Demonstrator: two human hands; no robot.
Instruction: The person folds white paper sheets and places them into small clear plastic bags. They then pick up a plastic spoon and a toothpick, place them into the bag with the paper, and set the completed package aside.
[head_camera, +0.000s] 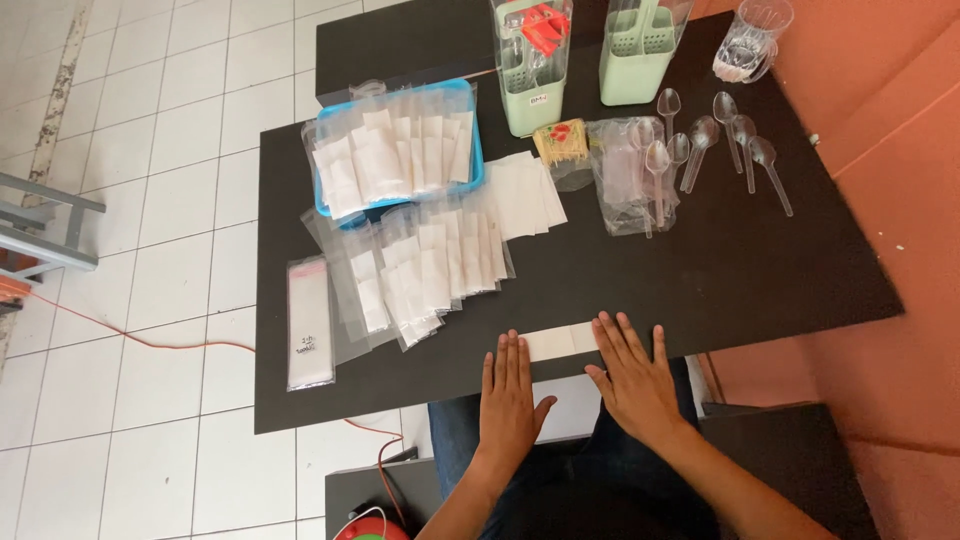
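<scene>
My left hand and my right hand lie flat, fingers together and stretched, at the near edge of a black table. Between them a folded white napkin lies on the table, and both hands press on its ends. Beyond it, a row of clear bags with white napkins inside fans across the table. A blue tray behind holds more such bags. Several clear plastic spoons lie at the far right.
Two pale green cutlery caddies stand at the far edge, next to a clear plastic cup. A stack of empty clear bags lies at the left. An orange wall borders the right; white floor tiles and an orange cable lie left.
</scene>
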